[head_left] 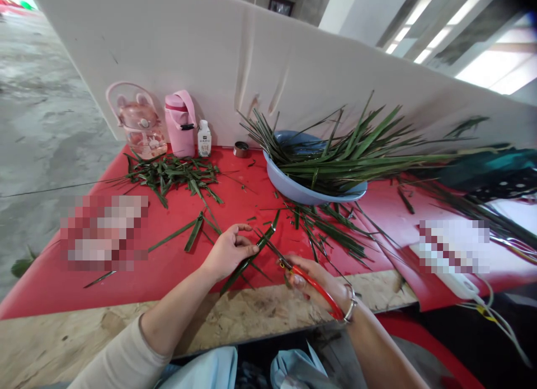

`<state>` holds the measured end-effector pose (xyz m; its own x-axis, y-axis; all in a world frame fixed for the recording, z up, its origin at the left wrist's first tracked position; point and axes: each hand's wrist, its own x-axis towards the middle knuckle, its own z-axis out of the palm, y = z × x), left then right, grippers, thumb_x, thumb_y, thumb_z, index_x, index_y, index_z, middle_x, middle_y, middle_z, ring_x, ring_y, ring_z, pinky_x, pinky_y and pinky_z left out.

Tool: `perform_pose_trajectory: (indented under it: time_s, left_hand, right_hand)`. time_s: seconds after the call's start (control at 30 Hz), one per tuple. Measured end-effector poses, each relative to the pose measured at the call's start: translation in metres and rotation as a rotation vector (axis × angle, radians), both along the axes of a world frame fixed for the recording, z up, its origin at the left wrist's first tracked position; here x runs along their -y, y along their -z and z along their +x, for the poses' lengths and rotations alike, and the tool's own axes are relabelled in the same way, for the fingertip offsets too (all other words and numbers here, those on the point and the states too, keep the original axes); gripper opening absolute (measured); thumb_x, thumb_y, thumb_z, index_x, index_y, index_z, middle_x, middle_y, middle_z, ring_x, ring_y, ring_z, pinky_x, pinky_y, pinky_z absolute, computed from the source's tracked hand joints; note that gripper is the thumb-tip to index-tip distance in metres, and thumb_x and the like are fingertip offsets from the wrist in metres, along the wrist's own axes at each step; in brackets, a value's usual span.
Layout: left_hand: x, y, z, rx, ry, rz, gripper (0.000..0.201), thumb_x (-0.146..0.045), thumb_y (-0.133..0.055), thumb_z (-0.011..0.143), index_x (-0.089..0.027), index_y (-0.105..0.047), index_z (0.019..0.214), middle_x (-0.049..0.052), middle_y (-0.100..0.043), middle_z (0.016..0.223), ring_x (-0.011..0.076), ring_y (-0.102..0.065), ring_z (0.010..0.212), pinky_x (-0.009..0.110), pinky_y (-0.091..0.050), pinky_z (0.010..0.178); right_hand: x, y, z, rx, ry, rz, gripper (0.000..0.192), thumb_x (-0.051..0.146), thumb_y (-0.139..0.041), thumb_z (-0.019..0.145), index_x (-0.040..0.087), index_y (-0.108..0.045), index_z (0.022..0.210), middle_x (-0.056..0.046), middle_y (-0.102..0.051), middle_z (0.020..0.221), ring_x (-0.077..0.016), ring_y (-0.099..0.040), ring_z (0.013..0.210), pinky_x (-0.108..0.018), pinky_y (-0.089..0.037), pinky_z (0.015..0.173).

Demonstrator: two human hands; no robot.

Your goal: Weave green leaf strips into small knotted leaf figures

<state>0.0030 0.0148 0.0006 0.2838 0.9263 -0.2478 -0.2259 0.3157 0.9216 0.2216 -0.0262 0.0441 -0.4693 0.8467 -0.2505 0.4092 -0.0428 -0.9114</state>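
Note:
My left hand (235, 249) pinches a green leaf strip (265, 238) that looks folded, close to the table's front edge. My right hand (312, 283) grips scissors (319, 288) with red handles. Their blades point up and left, against or very near the strip; I cannot tell whether they touch it. Just left of my left hand lies a folded leaf piece (194, 232). Beyond my hands, a blue basin (289, 185) holds many long green leaves (352, 160), which stick out over its rim.
Cut leaf pieces (172, 174) lie heaped at the back left, near a pink-handled clear bottle (145, 132), a pink bottle (180, 126) and a small white bottle (205, 138). A small round tin (240, 148) stands behind. Leaf scraps (335, 229) and a white power strip (447, 274) lie to the right.

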Motion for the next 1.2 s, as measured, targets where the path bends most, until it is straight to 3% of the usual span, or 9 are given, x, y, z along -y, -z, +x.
perform_pose_trajectory:
  time_s: [0.1, 0.23, 0.33, 0.43, 0.57, 0.7, 0.87, 1.0, 1.2]
  left_hand:
    - [0.001, 0.000, 0.000, -0.070, -0.044, 0.059, 0.055, -0.031, -0.075, 0.060, -0.016, -0.045, 0.103, -0.006, -0.058, 0.058, 0.0089, -0.052, 0.055, 0.020, -0.037, 0.055]
    - [0.001, -0.001, 0.000, -0.075, -0.033, 0.034, 0.063, -0.034, -0.073, 0.063, -0.017, -0.040, 0.115, -0.003, -0.061, 0.064, 0.0102, -0.054, 0.058, 0.021, -0.038, 0.056]
    - [0.003, -0.003, 0.000, -0.029, 0.067, -0.052, 0.060, -0.037, -0.073, 0.062, -0.013, -0.049, 0.112, 0.001, -0.064, 0.069, 0.0109, -0.056, 0.061, 0.022, -0.039, 0.059]
    - [0.004, -0.004, 0.002, 0.017, 0.124, -0.123, 0.046, -0.036, -0.078, 0.055, -0.012, -0.061, 0.090, 0.002, -0.064, 0.070, 0.0109, -0.056, 0.062, 0.022, -0.041, 0.061]
    - [0.002, 0.000, 0.004, 0.051, -0.018, -0.153, 0.037, -0.035, -0.080, 0.049, -0.013, -0.063, 0.072, -0.001, -0.061, 0.064, 0.0086, -0.053, 0.057, 0.020, -0.039, 0.058]
    - [0.000, 0.003, 0.003, 0.073, -0.134, -0.110, 0.035, -0.042, -0.075, 0.058, -0.014, -0.064, 0.075, -0.001, -0.060, 0.064, 0.0075, -0.050, 0.056, 0.019, -0.037, 0.054]
    - [0.009, -0.001, 0.009, -0.027, -0.008, 0.060, 0.032, -0.040, -0.071, 0.064, -0.013, -0.066, 0.079, 0.000, -0.058, 0.063, 0.0086, -0.046, 0.056, 0.020, -0.034, 0.052]
    - [0.012, -0.002, 0.009, 0.050, 0.114, 0.030, 0.036, -0.036, -0.074, 0.060, -0.013, -0.064, 0.086, -0.001, -0.056, 0.061, 0.0086, -0.046, 0.055, 0.021, -0.035, 0.053]
    - [0.004, -0.002, 0.000, -0.054, 0.114, -0.030, 0.029, -0.036, -0.074, 0.058, -0.011, -0.064, 0.070, -0.001, -0.055, 0.056, 0.0074, -0.044, 0.051, 0.021, -0.034, 0.051]
  right_hand:
    - [0.000, 0.003, -0.007, 0.032, 0.002, -0.010, 0.045, 0.056, -0.049, 0.080, 0.016, -0.056, 0.099, 0.003, -0.042, 0.063, -0.0054, -0.034, 0.044, -0.018, -0.031, 0.037]
    - [0.001, 0.014, -0.008, 0.004, 0.116, -0.072, 0.038, 0.053, -0.045, 0.084, 0.017, -0.052, 0.095, 0.005, -0.037, 0.060, -0.0053, -0.031, 0.043, -0.018, -0.031, 0.036]
    - [0.001, 0.019, -0.008, -0.039, 0.196, -0.112, 0.038, 0.054, -0.043, 0.084, 0.018, -0.050, 0.092, 0.005, -0.038, 0.060, -0.0057, -0.032, 0.043, -0.018, -0.032, 0.035]
    - [-0.001, 0.017, -0.009, -0.042, 0.228, -0.121, 0.038, 0.056, -0.042, 0.084, 0.018, -0.048, 0.088, 0.004, -0.040, 0.060, -0.0055, -0.033, 0.042, -0.018, -0.032, 0.034]
    - [-0.001, 0.014, -0.007, -0.027, 0.288, -0.134, 0.041, 0.057, -0.045, 0.081, 0.019, -0.049, 0.095, 0.004, -0.043, 0.062, -0.0052, -0.034, 0.042, -0.017, -0.032, 0.034]
    - [-0.003, 0.012, -0.011, -0.069, 0.376, -0.173, 0.044, 0.058, -0.051, 0.078, 0.018, -0.048, 0.097, 0.002, -0.050, 0.065, -0.0061, -0.038, 0.043, -0.018, -0.033, 0.035]
    - [-0.012, 0.007, -0.045, -0.273, 0.614, 0.013, 0.037, 0.040, -0.064, 0.073, 0.021, -0.046, 0.098, 0.004, -0.051, 0.067, -0.0084, -0.047, 0.047, -0.020, -0.040, 0.042]
    - [-0.025, -0.001, -0.068, -0.310, 0.732, 0.188, 0.028, 0.025, -0.065, 0.069, 0.019, -0.047, 0.089, 0.005, -0.052, 0.066, -0.0094, -0.051, 0.052, -0.022, -0.044, 0.048]
    - [-0.048, -0.005, -0.053, -0.365, 0.922, 0.361, 0.026, 0.027, -0.061, 0.073, 0.020, -0.049, 0.094, 0.006, -0.051, 0.061, -0.0103, -0.052, 0.052, -0.023, -0.046, 0.049]
